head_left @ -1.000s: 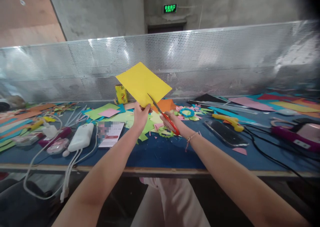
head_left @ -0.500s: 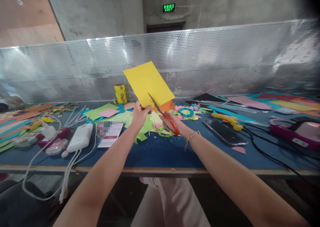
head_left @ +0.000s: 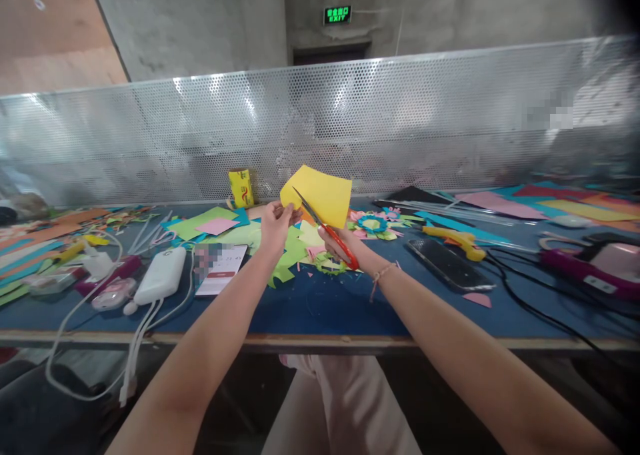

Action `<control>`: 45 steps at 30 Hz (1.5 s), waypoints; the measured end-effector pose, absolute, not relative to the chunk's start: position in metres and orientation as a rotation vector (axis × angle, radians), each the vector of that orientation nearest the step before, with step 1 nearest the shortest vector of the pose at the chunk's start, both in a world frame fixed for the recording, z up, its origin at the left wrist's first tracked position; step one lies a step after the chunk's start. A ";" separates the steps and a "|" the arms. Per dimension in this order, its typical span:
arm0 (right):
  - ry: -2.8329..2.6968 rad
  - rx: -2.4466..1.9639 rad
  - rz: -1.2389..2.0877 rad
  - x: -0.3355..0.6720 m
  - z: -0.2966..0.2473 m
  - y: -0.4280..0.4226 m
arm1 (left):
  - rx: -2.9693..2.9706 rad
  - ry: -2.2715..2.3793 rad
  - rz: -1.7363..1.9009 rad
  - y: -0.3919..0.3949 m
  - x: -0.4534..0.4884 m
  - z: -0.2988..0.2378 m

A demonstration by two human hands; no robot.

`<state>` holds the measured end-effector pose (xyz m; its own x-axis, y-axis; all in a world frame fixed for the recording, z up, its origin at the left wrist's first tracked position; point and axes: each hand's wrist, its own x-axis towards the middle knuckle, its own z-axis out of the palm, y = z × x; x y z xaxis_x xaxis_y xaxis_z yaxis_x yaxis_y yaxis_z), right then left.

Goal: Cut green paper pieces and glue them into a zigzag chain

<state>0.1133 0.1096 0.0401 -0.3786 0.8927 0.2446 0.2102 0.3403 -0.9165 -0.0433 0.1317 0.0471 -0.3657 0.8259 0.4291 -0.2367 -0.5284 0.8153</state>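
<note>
My left hand [head_left: 275, 225] pinches the near edge of a yellow paper sheet [head_left: 323, 195], which is held above the blue table [head_left: 320, 305] and now leans back so it looks short. In my right hand [head_left: 345, 245] are red-handled scissors [head_left: 327, 231], fingers closed through the handles. Their blades point up and left and meet the sheet's lower edge close to my left fingers. Green and pink paper scraps [head_left: 293, 251] lie under both hands.
Left of my hands lie a phone [head_left: 220, 268], a white power bank [head_left: 161, 275] with cables, and coloured paper. To the right are a paper flower [head_left: 373, 225], a dark phone [head_left: 450, 265], a yellow glue gun [head_left: 457, 240] and black cords. A perforated metal screen [head_left: 400, 121] backs the table.
The yellow sheet has turned and tipped away, dropping from tall and upright to low and foreshortened. Both hands stayed near the same place, the scissors still at the sheet's edge.
</note>
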 end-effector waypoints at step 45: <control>-1.898 -0.689 1.367 0.112 0.026 0.120 | 1.339 1.111 2.009 0.131 -0.051 0.048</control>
